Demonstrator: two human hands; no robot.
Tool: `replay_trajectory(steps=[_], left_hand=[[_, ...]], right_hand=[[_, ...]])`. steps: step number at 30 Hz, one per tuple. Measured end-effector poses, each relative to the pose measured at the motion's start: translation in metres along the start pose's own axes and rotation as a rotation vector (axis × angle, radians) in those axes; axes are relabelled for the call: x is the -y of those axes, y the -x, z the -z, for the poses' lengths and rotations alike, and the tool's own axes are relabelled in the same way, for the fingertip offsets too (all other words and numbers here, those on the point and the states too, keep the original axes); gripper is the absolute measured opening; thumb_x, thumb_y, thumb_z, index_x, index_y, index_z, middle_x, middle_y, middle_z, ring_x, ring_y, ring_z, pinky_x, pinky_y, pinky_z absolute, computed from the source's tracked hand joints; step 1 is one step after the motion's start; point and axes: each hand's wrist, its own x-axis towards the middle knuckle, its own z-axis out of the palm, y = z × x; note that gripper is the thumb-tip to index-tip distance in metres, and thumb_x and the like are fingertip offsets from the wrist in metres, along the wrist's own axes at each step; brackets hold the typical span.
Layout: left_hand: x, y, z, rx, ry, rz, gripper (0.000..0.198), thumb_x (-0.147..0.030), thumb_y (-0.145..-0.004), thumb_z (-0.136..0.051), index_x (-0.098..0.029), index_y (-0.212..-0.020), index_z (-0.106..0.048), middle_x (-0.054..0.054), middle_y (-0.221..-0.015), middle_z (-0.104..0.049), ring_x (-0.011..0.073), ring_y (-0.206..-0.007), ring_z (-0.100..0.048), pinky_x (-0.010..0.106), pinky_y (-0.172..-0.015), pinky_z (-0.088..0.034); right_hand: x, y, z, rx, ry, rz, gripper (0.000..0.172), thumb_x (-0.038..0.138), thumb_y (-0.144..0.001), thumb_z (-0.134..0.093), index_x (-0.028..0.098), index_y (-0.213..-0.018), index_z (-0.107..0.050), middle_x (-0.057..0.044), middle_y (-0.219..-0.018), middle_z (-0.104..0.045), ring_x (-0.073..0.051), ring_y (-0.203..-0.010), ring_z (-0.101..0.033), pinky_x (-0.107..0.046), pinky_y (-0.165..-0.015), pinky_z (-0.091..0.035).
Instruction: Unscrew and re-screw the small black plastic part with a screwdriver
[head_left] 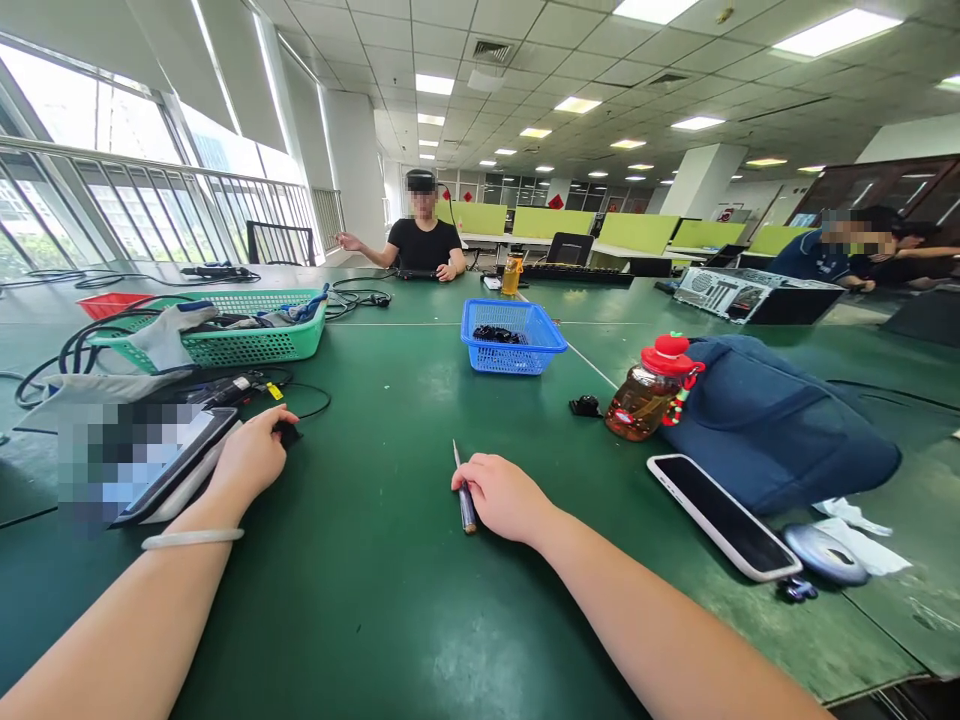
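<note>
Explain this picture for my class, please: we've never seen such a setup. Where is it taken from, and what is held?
There is no robot here: these are a person's two bare hands, seen from one camera worn on their head.

The right hand holds a slim screwdriver with a dark handle, its thin metal shaft pointing away. The left hand touches a small black object, partly hidden by the fingers.

On the glossy dark-green table stand a blue plastic basket and, further left, a mint-green plastic basket. At the right are a see-through bottle with a red lid, a navy fabric bag and a white-edged phone. Another person in a black T-shirt sits opposite.
</note>
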Motion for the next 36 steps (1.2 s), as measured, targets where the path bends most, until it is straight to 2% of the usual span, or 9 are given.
replay_trajectory(steps=[4,9,12,16,20,27,29,32,36], left_hand=[[0.0029,-0.0018,-0.0027,-0.024,-0.002,-0.031,0.035,-0.012,-0.081,-0.035,-0.017,-0.103,-0.061,0.008,-0.134,-0.055,0.0242,-0.12,-0.054,0.039,-0.104,-0.043],[0.0033,-0.0027,-0.003,-0.009,0.007,-0.017,0.032,-0.028,-0.085,-0.039,-0.018,-0.104,-0.062,0.01,-0.128,-0.059,0.027,-0.116,-0.056,0.041,-0.101,-0.045],[0.0046,-0.0038,-0.0039,-0.024,0.022,-0.019,0.038,-0.024,-0.086,-0.032,-0.018,-0.105,-0.064,0.008,-0.123,-0.062,0.026,-0.114,-0.057,0.04,-0.1,-0.047],[0.0072,-0.005,-0.0056,-0.041,0.03,-0.026,0.039,-0.02,-0.083,-0.034,-0.019,-0.105,-0.066,0.009,-0.116,-0.066,0.0263,-0.107,-0.06,0.04,-0.095,-0.049],[0.0054,-0.0029,-0.005,-0.019,0.06,-0.074,0.039,-0.019,-0.083,-0.035,-0.019,-0.109,-0.064,0.008,-0.12,-0.064,0.0248,-0.11,-0.058,0.038,-0.097,-0.048],[-0.0003,0.0008,0.0026,0.025,0.122,0.011,0.039,-0.02,-0.083,-0.039,-0.021,-0.114,-0.063,0.006,-0.122,-0.063,0.0236,-0.108,-0.058,0.035,-0.096,-0.046],[0.0001,0.0007,0.0035,0.029,0.133,0.023,0.041,-0.021,-0.083,-0.04,-0.023,-0.117,-0.062,0.006,-0.118,-0.064,0.0235,-0.104,-0.059,0.034,-0.092,-0.047],[0.0009,0.0008,0.0039,0.052,0.146,0.059,0.042,-0.024,-0.083,-0.04,-0.025,-0.12,-0.061,0.004,-0.103,-0.068,0.0209,-0.085,-0.062,0.031,-0.081,-0.047],[0.0017,0.001,0.0034,0.057,0.177,0.069,0.044,-0.023,-0.083,-0.037,-0.027,-0.12,-0.062,0.002,-0.091,-0.067,0.0156,-0.068,-0.057,0.025,-0.068,-0.044]], right_hand=[[-0.0007,0.0,-0.0004,-0.005,0.006,0.007,0.032,0.01,-0.092,-0.039,0.022,-0.1,-0.067,-0.001,-0.099,-0.057,-0.009,-0.091,-0.049,-0.02,-0.08,-0.034],[-0.0011,-0.0002,-0.001,-0.007,0.006,0.007,0.032,0.01,-0.092,-0.039,0.023,-0.1,-0.067,-0.001,-0.098,-0.057,-0.009,-0.091,-0.049,-0.02,-0.079,-0.034],[-0.0008,-0.0004,-0.0004,-0.004,0.006,0.006,0.031,0.011,-0.092,-0.039,0.022,-0.1,-0.067,-0.001,-0.098,-0.057,-0.009,-0.092,-0.049,-0.02,-0.08,-0.034],[-0.0005,-0.0006,0.0004,-0.002,0.004,0.001,0.031,0.01,-0.091,-0.039,0.023,-0.099,-0.067,-0.001,-0.098,-0.057,-0.009,-0.091,-0.049,-0.02,-0.08,-0.034],[-0.0005,-0.0002,-0.0001,-0.004,0.002,0.003,0.031,0.01,-0.091,-0.039,0.022,-0.099,-0.067,-0.002,-0.098,-0.057,-0.009,-0.091,-0.049,-0.02,-0.08,-0.034],[-0.0016,-0.0001,-0.0014,-0.017,-0.008,0.006,0.032,0.011,-0.091,-0.039,0.023,-0.099,-0.067,-0.001,-0.097,-0.057,-0.009,-0.09,-0.049,-0.019,-0.078,-0.034],[-0.0021,-0.0005,-0.0018,-0.017,-0.004,0.011,0.031,0.011,-0.092,-0.038,0.023,-0.099,-0.067,-0.001,-0.097,-0.057,-0.009,-0.09,-0.049,-0.02,-0.078,-0.034],[-0.002,-0.0006,-0.0022,-0.015,-0.003,0.014,0.032,0.011,-0.092,-0.038,0.022,-0.1,-0.067,-0.001,-0.098,-0.057,-0.009,-0.09,-0.049,-0.02,-0.078,-0.034],[-0.0013,-0.0001,-0.0019,-0.015,0.001,0.005,0.032,0.011,-0.092,-0.039,0.023,-0.1,-0.067,-0.001,-0.098,-0.057,-0.009,-0.09,-0.049,-0.02,-0.079,-0.034]])
